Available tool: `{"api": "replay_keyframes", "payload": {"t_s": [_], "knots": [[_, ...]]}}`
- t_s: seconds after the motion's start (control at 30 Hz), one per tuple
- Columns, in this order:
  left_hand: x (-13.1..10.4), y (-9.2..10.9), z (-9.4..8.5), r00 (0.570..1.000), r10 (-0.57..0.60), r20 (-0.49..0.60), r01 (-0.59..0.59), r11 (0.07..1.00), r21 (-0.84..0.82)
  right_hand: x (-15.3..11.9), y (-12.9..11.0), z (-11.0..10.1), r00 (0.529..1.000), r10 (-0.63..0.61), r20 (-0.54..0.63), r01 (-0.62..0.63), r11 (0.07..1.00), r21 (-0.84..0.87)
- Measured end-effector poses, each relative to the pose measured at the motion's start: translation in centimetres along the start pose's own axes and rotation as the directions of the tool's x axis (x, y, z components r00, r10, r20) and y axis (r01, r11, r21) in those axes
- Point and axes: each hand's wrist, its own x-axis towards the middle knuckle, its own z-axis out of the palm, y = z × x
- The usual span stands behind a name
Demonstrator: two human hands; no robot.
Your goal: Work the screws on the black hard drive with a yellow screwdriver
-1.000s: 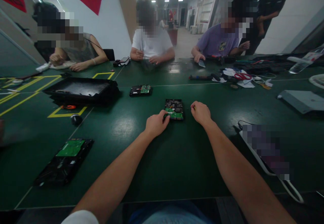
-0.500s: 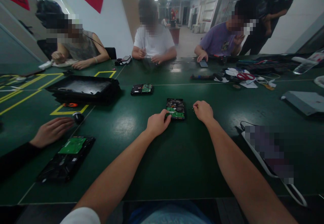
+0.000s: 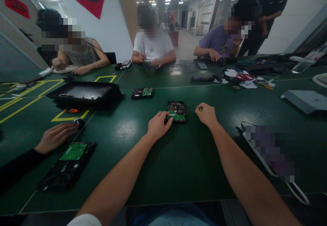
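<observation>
A hard drive (image 3: 176, 107) with a green circuit board lies flat on the green table (image 3: 168, 171) in front of me. My left hand (image 3: 160, 125) rests at the drive's lower left corner, thumb and fingers gripping its edge. Just right of the drive, my right hand (image 3: 206, 113) is closed around a small tool with a bit of yellow showing; most of it is hidden by the fingers. A few tiny specks lie on the table between the drive and this hand.
Black trays (image 3: 85, 93) stand at the left. Another drive (image 3: 142, 92) lies beyond mine, a larger one (image 3: 68, 164) at the lower left near a co-worker's hand (image 3: 57, 135). A phone-like device (image 3: 268, 151) lies right. Several people sit opposite.
The view has shifted slightly. Yellow now shows in my right hand, which has turned a little. My left hand stays on the drive. Across the table, a person's hand has moved off a phone.
</observation>
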Motion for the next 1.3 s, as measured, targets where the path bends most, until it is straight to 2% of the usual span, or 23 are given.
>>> {"api": "replay_keyframes", "payload": {"t_s": [0.1, 0.2, 0.27, 0.43, 0.57, 0.67, 0.8, 0.93, 1.03, 1.17, 1.3], "knots": [[0.1, -0.2, 0.2, 0.984, 0.163, -0.072, -0.163, 0.987, 0.004, -0.1, 0.3, -0.2, 0.999, 0.021, 0.029, -0.023, 0.997, 0.069], [0.3, -0.4, 0.4, 0.955, 0.294, -0.018, -0.294, 0.956, 0.007, -0.1, 0.5, -0.2, 0.998, 0.043, 0.055, -0.049, 0.99, 0.13], [0.4, -0.5, 0.5, 0.95, 0.311, 0.026, -0.311, 0.95, 0.006, -0.1, 0.6, -0.2, 0.998, 0.044, 0.051, -0.052, 0.986, 0.161], [0.7, -0.6, 0.6, 0.968, 0.239, 0.082, -0.244, 0.968, 0.057, -0.1, 0.6, -0.1, 0.997, 0.045, 0.065, -0.058, 0.976, 0.212], [0.7, -1.4, 0.0, 0.993, 0.114, 0.041, -0.118, 0.985, 0.123, -0.2, 0.9, 0.0, 0.99, 0.121, 0.078, -0.138, 0.949, 0.283], [0.5, -1.7, -0.9, 0.997, 0.07, 0.035, -0.074, 0.988, 0.132, -0.2, 1.3, 0.3, 0.985, 0.152, 0.083, -0.172, 0.924, 0.341], [0.4, -0.6, -1.4, 0.999, 0.007, 0.05, -0.013, 0.991, 0.135, -0.1, 1.5, 0.7, 0.982, 0.164, 0.09, -0.186, 0.914, 0.359], [0.6, 1.2, -0.4, 0.998, -0.055, 0.026, 0.05, 0.986, 0.159, -0.1, 1.3, 0.6, 0.982, 0.173, 0.081, -0.19, 0.915, 0.355], [0.7, 1.5, 0.3, 0.997, -0.073, 0.005, 0.071, 0.983, 0.17, -0.3, 1.1, 0.3, 0.982, 0.172, 0.078, -0.188, 0.91, 0.368], [0.6, -0.1, 0.2, 0.997, -0.076, -0.03, 0.08, 0.977, 0.196, -0.4, 1.3, 0.2, 0.981, 0.174, 0.089, -0.195, 0.902, 0.385], [0.4, -3.0, -1.2, 0.997, 0.001, 0.08, -0.012, 0.991, 0.13, -0.2, 1.5, 0.3, 0.978, 0.19, 0.09, -0.21, 0.893, 0.399]]}}
